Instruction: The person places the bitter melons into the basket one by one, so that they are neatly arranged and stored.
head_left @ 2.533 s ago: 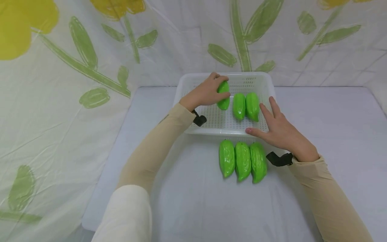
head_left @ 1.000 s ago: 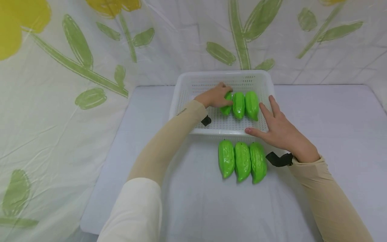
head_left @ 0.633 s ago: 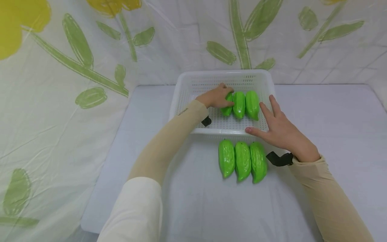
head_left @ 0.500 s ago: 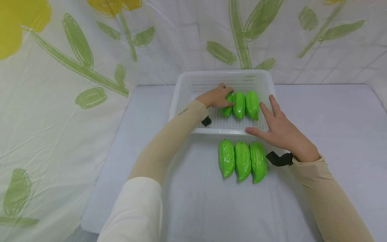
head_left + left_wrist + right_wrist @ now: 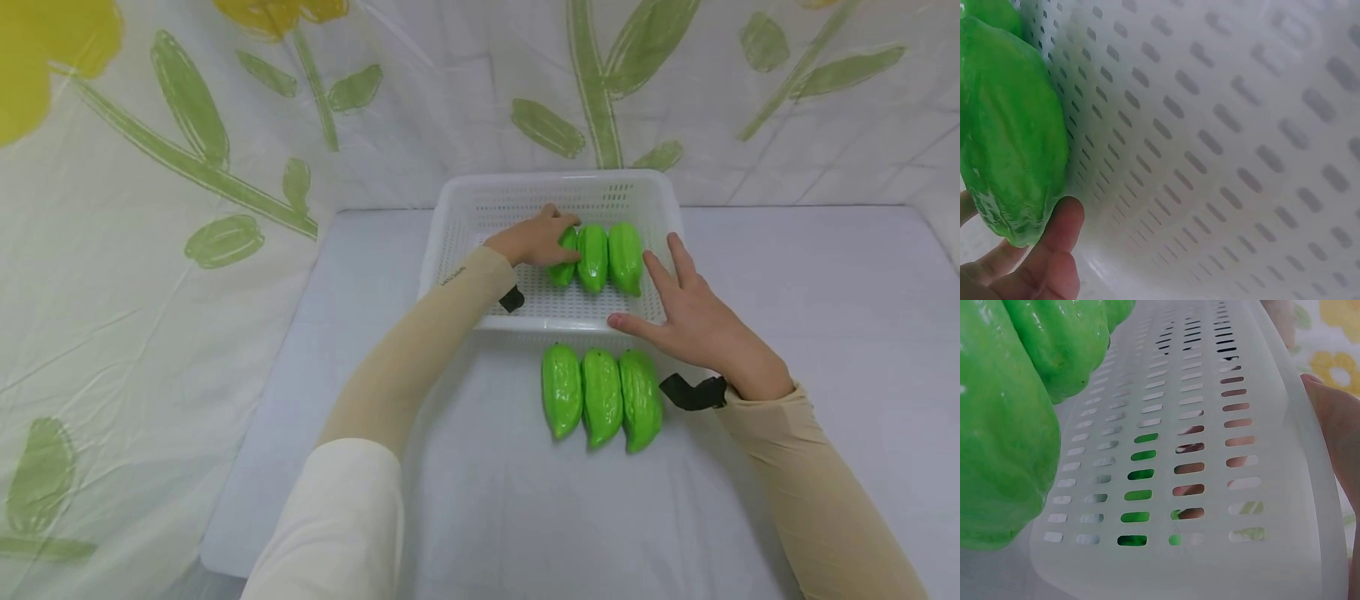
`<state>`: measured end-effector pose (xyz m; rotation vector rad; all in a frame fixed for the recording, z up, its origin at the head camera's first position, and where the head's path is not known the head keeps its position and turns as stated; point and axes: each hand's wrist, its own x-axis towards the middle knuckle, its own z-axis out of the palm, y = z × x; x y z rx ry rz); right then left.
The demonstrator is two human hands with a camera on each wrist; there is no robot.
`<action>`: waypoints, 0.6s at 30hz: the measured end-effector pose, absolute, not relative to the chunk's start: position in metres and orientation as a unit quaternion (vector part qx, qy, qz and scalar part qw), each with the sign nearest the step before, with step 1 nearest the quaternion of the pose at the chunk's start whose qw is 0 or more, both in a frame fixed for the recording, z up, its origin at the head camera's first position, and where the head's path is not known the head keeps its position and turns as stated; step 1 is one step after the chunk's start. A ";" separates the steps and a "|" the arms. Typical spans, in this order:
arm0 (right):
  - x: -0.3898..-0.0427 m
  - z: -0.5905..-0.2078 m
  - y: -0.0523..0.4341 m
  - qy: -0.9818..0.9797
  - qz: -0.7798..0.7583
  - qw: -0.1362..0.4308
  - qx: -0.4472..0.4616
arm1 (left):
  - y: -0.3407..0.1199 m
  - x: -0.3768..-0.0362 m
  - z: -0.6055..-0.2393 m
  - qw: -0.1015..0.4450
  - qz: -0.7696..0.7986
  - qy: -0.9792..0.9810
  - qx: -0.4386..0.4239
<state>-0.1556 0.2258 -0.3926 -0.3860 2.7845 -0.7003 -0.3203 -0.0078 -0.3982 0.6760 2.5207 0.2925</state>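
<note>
- The left hand (image 5: 534,242) curls around a green gourd (image 5: 564,258) inside the white basket (image 5: 450,250), beside two others.
- The right hand (image 5: 693,321), fingers spread, rests on the basket's near rim on the desk (image 5: 465,500).

Our left hand (image 5: 534,242) is curled in a grip, our right hand (image 5: 697,325) spread flat, fingers straight.
</note>
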 end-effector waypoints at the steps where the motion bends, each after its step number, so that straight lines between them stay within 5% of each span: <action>1: -0.156 -0.393 0.226 0.954 -0.240 0.122 -0.132 | -0.008 -0.320 -0.398 0.254 0.108 0.928 0.249; 18: -0.157 -0.393 0.226 0.954 -0.242 0.118 -0.133 | -0.008 -0.317 -0.395 0.246 0.103 0.932 0.247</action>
